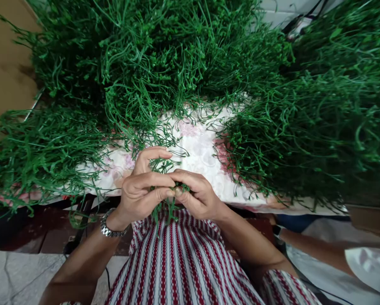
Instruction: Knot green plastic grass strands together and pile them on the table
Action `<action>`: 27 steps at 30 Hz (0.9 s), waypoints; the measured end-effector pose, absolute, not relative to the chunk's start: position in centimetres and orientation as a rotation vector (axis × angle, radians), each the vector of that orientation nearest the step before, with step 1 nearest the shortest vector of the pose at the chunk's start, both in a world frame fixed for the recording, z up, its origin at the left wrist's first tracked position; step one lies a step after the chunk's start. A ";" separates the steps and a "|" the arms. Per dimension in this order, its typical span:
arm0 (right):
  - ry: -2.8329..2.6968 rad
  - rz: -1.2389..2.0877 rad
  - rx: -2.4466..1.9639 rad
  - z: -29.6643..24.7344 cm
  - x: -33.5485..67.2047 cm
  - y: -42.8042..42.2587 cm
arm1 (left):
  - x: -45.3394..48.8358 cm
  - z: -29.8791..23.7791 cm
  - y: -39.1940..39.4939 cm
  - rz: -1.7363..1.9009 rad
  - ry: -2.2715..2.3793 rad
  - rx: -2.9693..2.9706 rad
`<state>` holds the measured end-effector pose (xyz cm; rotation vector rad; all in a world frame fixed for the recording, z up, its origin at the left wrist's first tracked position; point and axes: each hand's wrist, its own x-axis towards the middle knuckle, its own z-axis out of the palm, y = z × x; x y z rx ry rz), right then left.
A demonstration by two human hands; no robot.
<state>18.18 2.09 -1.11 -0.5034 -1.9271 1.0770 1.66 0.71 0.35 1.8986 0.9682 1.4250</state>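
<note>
My left hand (139, 188) and my right hand (198, 195) meet at the middle, just above my lap. Both pinch the same small green sprig (167, 169) of thin plastic-looking stems, fingertips touching. Loose ends of the sprig hang down between my wrists over the red and white striped cloth (183, 262) on my lap. A metal watch (111, 228) sits on my left wrist. Large heaps of the same green stems (164, 63) lie just beyond my hands.
The stems rest on a white floral cloth (202, 152) spread over a low surface. More green fills the right side (320, 127). Another person's arm with a dark watch (304, 243) lies at lower right. A brown board (5, 63) stands at far left.
</note>
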 end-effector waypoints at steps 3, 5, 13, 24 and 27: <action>-1.945 1.081 -0.514 -1.6 18.0 1.9 | 1.9 0.5 0.7 1.423 0.975 1.807; -1.924 1.069 -0.550 -1.7 17.8 1.8 | 2.0 0.5 0.7 1.375 0.977 1.776; -1.822 1.137 -0.746 -1.2 17.8 1.0 | 1.9 0.6 -0.8 1.371 1.144 1.720; -1.793 1.116 -0.719 -1.8 17.8 1.0 | 1.7 0.6 -2.8 1.156 1.568 1.960; -1.789 1.106 -0.727 -1.9 17.6 0.9 | 1.7 0.7 -2.9 1.121 1.526 1.999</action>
